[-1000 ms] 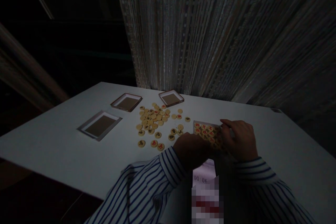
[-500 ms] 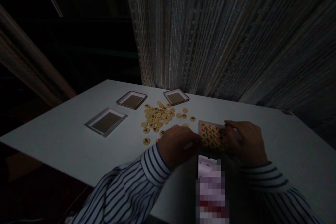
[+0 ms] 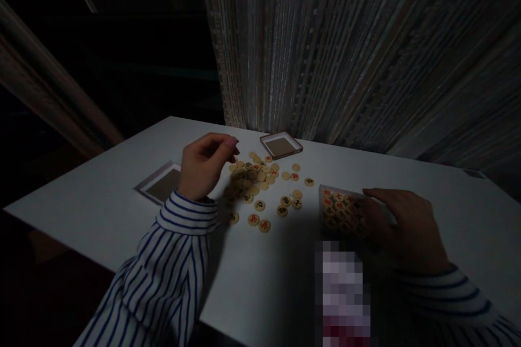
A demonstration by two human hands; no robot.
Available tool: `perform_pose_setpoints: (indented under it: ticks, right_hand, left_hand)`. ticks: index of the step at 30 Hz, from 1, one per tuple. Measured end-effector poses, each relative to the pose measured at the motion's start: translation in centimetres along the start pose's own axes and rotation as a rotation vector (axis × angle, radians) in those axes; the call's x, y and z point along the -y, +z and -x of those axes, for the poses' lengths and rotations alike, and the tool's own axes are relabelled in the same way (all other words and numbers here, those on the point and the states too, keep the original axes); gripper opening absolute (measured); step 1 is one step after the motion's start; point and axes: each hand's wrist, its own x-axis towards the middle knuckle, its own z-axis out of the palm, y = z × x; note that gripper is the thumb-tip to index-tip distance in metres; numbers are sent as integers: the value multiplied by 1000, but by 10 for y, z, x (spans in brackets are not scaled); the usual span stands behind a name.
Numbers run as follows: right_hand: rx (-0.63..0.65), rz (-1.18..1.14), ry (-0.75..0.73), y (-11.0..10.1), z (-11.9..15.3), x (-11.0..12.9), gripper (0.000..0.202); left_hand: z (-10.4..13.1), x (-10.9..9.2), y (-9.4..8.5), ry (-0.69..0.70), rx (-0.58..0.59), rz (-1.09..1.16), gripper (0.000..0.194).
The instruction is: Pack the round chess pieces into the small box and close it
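Xiangqi pieces (image 3: 264, 186), round and pale with red or black characters, lie loosely heaped and scattered mid-table. My left hand (image 3: 205, 165) is raised over the left side of the heap. Its fingers are curled toward the thumb; what they hold, if anything, does not show. To the right stands a shallow box (image 3: 321, 209) with xiangqi pieces in rows inside. My right hand (image 3: 411, 225) grips this box at its right end, the index finger along the far rim. Shadow hides the other fingertips and the box's near right part.
A shallow tray-like lid (image 3: 280, 146) lies at the back of the white table (image 3: 134, 238). Another shallow tray (image 3: 157, 184) is partly behind my left wrist. Striped curtains (image 3: 277, 43) hang at the table's far edge. A pixelated patch covers the near middle.
My left hand has moved from beside the box, left and away from me, to above the heap. My right hand stays at the box. The view has shifted slightly.
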Motion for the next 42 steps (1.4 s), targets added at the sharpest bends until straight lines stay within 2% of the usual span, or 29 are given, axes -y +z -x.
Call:
perform_pose_setpoints:
  ticks: [6,10,14,16,18,20,24,28,33,37,42]
  right_hand:
    - [7,-3,-49,-1,-5,3,17]
    - [-33,-18,-105,-3,-9,4,16]
    - [-9,-56,-97,-6,-22,14,22]
    - [50,-109,-82,-6,-32,24,22]
    - [102,-156,-115,-3,-42,35,26]
    - [213,-160,-138,2,-50,46,24]
    - [275,-239,-153,14,-63,69,21]
    - [303,-333,-234,21,-75,90,21]
    - [265,-364,-337,28,-76,110,19]
    - [344,-370,-353,34,-67,114,19]
    - [403,-393,-342,37,-62,112,21]
  left_hand:
    - [4,20,-5,-19,26,11,15]
    - [10,24,-15,5,81,-53,14]
    - [21,22,-31,79,321,-140,10]
    - [28,23,-37,122,424,-160,9]
    - [35,26,-41,134,488,-183,10]
    - [41,31,-44,122,550,-195,12]
    - [50,45,-47,106,657,-238,11]
    - [56,54,-48,91,710,-273,10]
    - [61,57,-49,129,727,-290,16]
    - [63,59,-50,183,761,-328,20]
    - [64,62,-50,180,799,-430,28]
